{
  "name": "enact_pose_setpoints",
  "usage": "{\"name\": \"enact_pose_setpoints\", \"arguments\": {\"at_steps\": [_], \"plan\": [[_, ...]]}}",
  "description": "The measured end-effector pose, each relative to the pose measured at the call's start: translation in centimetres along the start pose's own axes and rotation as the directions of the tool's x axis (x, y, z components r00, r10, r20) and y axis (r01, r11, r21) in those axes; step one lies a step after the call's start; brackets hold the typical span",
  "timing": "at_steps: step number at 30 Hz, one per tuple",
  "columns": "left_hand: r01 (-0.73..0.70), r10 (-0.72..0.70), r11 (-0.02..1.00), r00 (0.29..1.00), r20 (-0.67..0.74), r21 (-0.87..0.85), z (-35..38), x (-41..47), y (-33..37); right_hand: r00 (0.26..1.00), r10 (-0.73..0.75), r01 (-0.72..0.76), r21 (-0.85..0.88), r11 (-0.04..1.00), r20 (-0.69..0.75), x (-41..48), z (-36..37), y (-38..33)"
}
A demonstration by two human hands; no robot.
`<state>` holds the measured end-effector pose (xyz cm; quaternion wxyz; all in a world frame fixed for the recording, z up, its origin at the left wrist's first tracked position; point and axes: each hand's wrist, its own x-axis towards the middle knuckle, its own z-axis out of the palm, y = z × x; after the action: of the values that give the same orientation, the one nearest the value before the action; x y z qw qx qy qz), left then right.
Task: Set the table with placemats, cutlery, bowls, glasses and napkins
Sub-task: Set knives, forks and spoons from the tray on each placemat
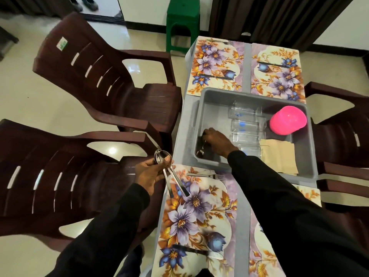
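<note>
A grey tub (188, 124) stands in the middle of the table. Inside it lie several clear glasses (247, 124), stacked pink bowls (287, 120) and tan napkins (279, 154). My right hand (216, 141) is down in the tub's near left corner, fingers closed on a spoon (200, 151). My left hand (151, 173) hovers off the table's left edge, gripping a bundle of spoons (165, 158) with handles pointing down to the right. Floral placemats lie on the table: the near left one (195, 212) carries a fork (207, 175) and a knife (191, 250).
Two far placemats (215, 64) (279, 74) each hold a knife. Dark brown plastic chairs stand at the left (99, 76) (50, 176) and at the right (343, 132). A green stool (182, 21) is beyond the table's far end.
</note>
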<state>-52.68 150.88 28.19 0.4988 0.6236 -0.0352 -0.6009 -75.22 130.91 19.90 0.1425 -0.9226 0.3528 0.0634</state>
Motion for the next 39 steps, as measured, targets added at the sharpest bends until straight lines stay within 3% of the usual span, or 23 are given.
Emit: {"name": "enact_pose_setpoints", "arguments": {"at_steps": [6, 10, 14, 17, 19, 22, 25, 28, 31, 34, 39], "plan": [[0.014, -0.014, 0.999, 1.0, -0.013, 0.037, -3.3, -1.8, -1.2, 0.996, 0.012, 0.004, -0.18, 0.984, 0.087, -0.6, -1.2, -0.1], [0.021, -0.021, 0.999, 1.0, -0.008, 0.048, -5.3, -3.3, -2.2, 0.993, 0.099, -0.113, -0.233, 0.966, -0.069, -2.1, -2.3, -0.3], [0.02, -0.021, 0.998, 1.0, 0.017, 0.055, -7.0, -4.8, -2.8, 0.932, 0.235, -0.268, -0.089, 0.959, -0.277, -4.5, -4.2, -1.2], [0.013, -0.015, 0.998, 0.999, 0.03, 0.067, -8.0, -5.8, -3.3, 0.86, 0.387, -0.319, 0.24, 0.917, -0.333, -7.0, -5.1, -3.4], [0.013, -0.017, 0.997, 0.998, 0.055, 0.079, -8.5, -6.6, -3.4, 0.839, 0.455, -0.294, 0.454, 0.841, -0.299, -9.0, -5.3, -5.8], [0.01, -0.021, 0.994, 0.995, 0.094, 0.113, -9.4, -7.5, -3.5, 0.812, 0.521, -0.257, 0.642, 0.722, -0.261, -11.8, -5.1, -9.6], [0.008, -0.027, 0.989, 0.992, 0.125, 0.15, -10.3, -8.0, -3.4, 0.782, 0.608, -0.256, 0.818, 0.514, -0.138, -14.5, -4.2, -14.7], [0.022, -0.051, 0.985, 0.986, 0.161, 0.174, -11.2, -8.3, -3.3, 0.762, 0.646, -0.206, 0.929, 0.308, -0.045, -17.1, -2.5, -19.5], [0.046, -0.093, 0.975, 0.974, 0.208, 0.217, -12.5, -8.4, -3.4, 0.709, 0.705, -0.184, 0.959, 0.216, -0.022, -19.7, -0.5, -23.8], [0.04, -0.113, 0.962, 0.96, 0.258, 0.27, -14.1, -9.1, -3.2, 0.605, 0.795, -0.182, 0.978, 0.098, 0.033, -22.6, 2.4, -28.4], [0.047, -0.15, 0.952, 0.933, 0.328, 0.303, -17.8, -9.1, -3.3, 0.341, 0.93, -0.171, 0.981, -0.086, 0.141, -26.6, 7.9, -35.6]]}}
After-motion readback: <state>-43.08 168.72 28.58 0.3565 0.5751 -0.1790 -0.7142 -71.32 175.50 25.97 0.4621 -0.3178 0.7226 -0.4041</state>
